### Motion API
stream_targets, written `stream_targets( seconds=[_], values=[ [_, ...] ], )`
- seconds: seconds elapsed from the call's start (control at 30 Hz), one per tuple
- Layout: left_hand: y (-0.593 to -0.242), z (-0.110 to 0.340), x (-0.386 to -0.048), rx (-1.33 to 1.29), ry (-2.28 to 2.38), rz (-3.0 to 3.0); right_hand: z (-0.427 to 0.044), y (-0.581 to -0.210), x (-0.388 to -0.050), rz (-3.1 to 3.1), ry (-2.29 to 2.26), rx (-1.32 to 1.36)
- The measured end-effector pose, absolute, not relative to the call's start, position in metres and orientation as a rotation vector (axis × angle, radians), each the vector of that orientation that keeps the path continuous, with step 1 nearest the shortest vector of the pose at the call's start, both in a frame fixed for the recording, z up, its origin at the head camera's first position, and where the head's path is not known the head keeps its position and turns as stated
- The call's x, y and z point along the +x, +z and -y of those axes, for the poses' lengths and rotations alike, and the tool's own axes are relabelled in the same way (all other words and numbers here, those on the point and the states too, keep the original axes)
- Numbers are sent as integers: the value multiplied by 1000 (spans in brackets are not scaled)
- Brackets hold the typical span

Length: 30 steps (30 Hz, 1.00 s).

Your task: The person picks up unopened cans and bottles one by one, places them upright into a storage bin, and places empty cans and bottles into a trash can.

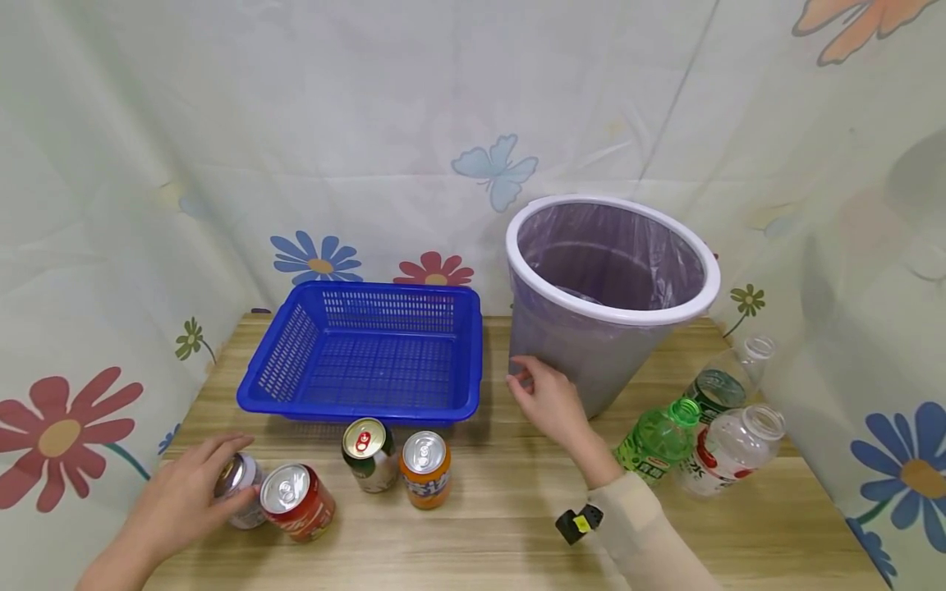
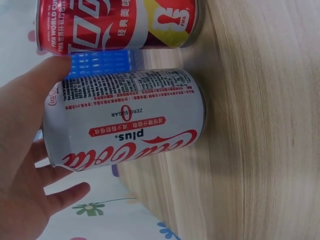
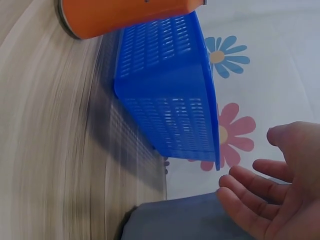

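At the left front, my left hand [image 1: 177, 492] has its thumb and fingers around the upper part of a white Coca-Cola can [image 2: 130, 117], which stands upright on the table. Part of the fingers is hidden behind the can. Close beside it stands a red Coca-Cola can [image 1: 299, 502]. My right hand [image 1: 550, 402] is in front of the grey trash bin [image 1: 569, 345], its fingers loosely bent and holding nothing. A green-and-gold can [image 1: 369, 455] and an orange soda can [image 1: 426, 469] stand before the blue basket [image 1: 369, 413].
On the right stand a green plastic bottle [image 1: 658, 439], a clear bottle with a red-and-white label [image 1: 727, 455] and another clear bottle [image 1: 727, 382]. The bin has a white rim and a plastic liner. A flowered cloth [image 1: 369, 123] hangs behind and beside the wooden table [image 1: 458, 550].
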<state>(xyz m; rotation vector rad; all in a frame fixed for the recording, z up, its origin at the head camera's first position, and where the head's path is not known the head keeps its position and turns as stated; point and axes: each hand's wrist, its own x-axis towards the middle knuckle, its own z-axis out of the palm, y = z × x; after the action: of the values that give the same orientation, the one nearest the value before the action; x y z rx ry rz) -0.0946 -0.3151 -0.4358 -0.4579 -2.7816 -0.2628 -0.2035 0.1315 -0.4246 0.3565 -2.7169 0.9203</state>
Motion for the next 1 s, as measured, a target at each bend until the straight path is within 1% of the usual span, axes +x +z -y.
stream_targets(
  seconds=[0.6,1.0],
  values=[
    [-441,316,-94,-436,-262,2865,-109,-435,-219,2803,1026,275],
    [-443,316,-95,-483,-307,2817,-99,-436,-225,2878,1117,218]
  ],
)
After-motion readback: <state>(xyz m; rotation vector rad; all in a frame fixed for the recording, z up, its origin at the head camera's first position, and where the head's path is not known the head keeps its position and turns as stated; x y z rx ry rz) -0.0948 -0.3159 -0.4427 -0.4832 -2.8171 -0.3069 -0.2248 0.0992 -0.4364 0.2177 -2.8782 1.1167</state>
